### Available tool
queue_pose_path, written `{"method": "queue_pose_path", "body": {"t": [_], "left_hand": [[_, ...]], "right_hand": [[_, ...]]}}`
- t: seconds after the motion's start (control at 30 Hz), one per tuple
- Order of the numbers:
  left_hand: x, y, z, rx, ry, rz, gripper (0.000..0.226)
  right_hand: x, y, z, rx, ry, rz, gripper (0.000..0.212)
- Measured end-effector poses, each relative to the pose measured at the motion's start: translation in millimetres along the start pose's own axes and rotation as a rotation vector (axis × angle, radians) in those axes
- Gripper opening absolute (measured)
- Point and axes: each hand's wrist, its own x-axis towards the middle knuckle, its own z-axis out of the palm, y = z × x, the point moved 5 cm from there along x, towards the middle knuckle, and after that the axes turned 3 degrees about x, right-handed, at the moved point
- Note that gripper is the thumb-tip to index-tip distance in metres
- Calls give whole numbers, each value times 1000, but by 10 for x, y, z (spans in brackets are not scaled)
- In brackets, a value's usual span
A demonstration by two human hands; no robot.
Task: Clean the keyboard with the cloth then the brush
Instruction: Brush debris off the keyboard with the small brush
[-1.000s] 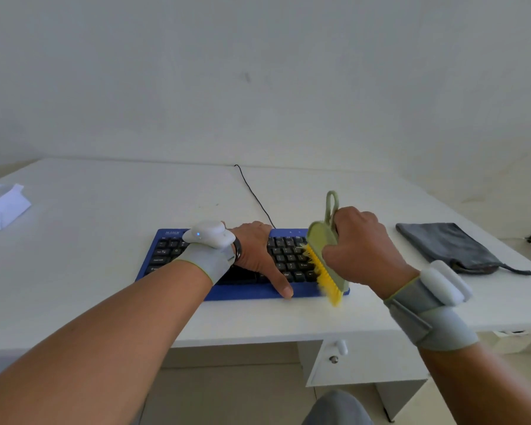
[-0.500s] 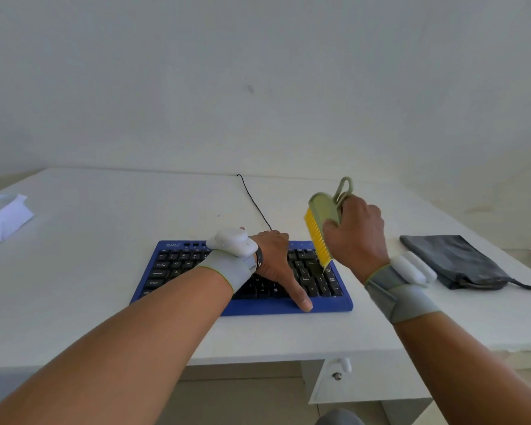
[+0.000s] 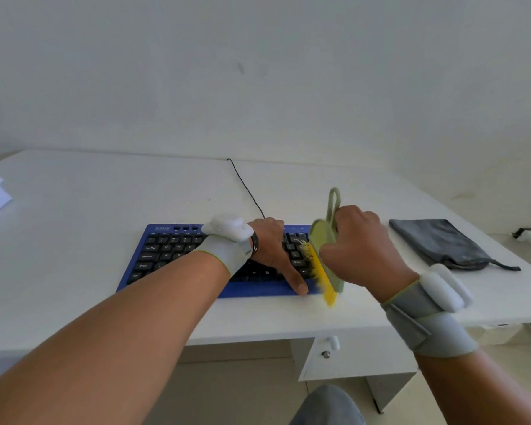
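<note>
Brush [image 3: 325,256] on keyboard [image 3: 172,250] (right end)

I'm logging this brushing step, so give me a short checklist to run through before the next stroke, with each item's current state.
1. Brush held firmly in right hand: ok.
2. Left hand pressing flat on the blue keyboard to steady it: ok.
3. Yellow bristles touching the keys at the right end: ok.
4. Left thumb clear of the bristles: ok, though close.
5. Grey cloth set aside on the desk: ok.
6. Debris left between keys: cannot tell.
</note>
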Motion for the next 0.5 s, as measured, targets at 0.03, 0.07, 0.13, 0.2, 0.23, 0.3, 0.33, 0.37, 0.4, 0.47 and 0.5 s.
{"method": "queue_pose_path", "body": {"t": [0.03, 0.07, 0.13, 0.2, 0.23, 0.3, 0.33, 0.37, 0.4, 0.47, 0.5], "left_hand": [[-1, -6, -8, -3, 6, 1, 122], [6, -5, -4, -2, 6, 2, 120], [12, -8, 2, -1, -9, -4, 119], [7, -5, 5, 13, -29, -7, 129], [0, -3, 0, 22, -33, -6, 132], [-16, 5, -11, 27, -34, -2, 135], [-10, 2, -8, 26, -34, -2, 136], [-4, 5, -2, 24, -31, -2, 135], [4, 5, 8, 22, -27, -3, 135], [19, 9, 27, 11, -30, -7, 133], [22, 10, 28, 1, -32, -8, 132]], "right_hand": [[9, -3, -53, -3, -1, -3, 26], [23, 2, -114, -4, 12, -2, 25], [95, 12, -215, 11, 88, 6, 24], [232, 27, -214, 53, 180, 12, 25], [310, 29, -173, 77, 214, 16, 23], [462, 51, -32, 95, 248, 38, 15], [517, 76, 46, 97, 248, 53, 12], [553, 102, 118, 98, 239, 58, 12], [571, 130, 176, 99, 223, 59, 12], [545, 171, 222, 84, 177, 64, 12], [519, 178, 218, 69, 155, 57, 12]]}}
